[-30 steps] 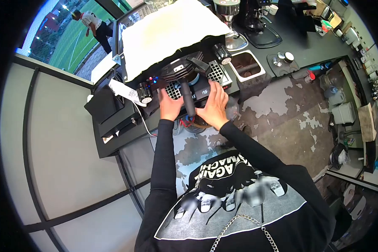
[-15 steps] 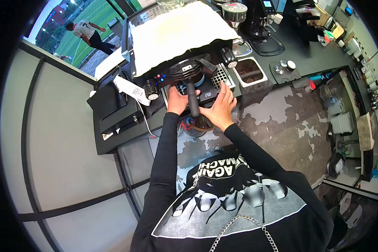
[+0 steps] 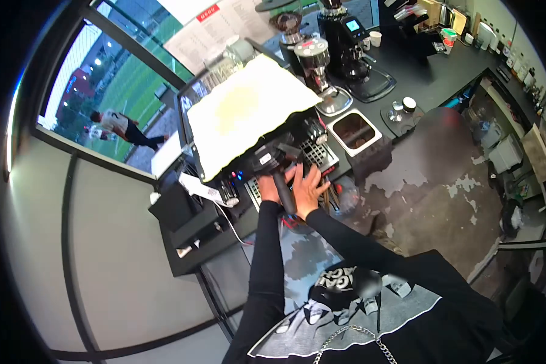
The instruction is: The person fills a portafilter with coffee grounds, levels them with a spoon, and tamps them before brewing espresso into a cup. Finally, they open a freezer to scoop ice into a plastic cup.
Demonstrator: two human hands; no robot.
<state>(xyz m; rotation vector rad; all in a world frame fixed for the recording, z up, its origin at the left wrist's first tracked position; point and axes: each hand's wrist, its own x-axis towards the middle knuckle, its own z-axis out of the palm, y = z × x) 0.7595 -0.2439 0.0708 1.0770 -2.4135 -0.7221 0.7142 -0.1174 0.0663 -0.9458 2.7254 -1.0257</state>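
Observation:
The espresso machine (image 3: 194,142) stands in front of me, with a portafilter (image 3: 284,193) locked under its front and its dark handle pointing toward me. My left hand (image 3: 269,188) reaches in beneath the machine, left of the handle. Its fingers are hidden behind the portafilter and in shadow. On the other side, my right hand (image 3: 308,189) is close to the handle, fingers stretched and spread over the drip tray (image 3: 319,156). What lies between the hands under the portafilter is too dark and covered to make out.
Right of the machine are a coffee grinder (image 3: 313,60), a second grinder (image 3: 353,54) and a metal knock bin (image 3: 375,134). A tamping mat (image 3: 400,121) holds small metal tools. A paper slip (image 3: 200,187) lies at left. Outside the window a person (image 3: 118,124) walks.
Both hands have moved closer to the machine, farther in under the portafilter. The lit scale display between them is now out of sight. My view has turned and shifted.

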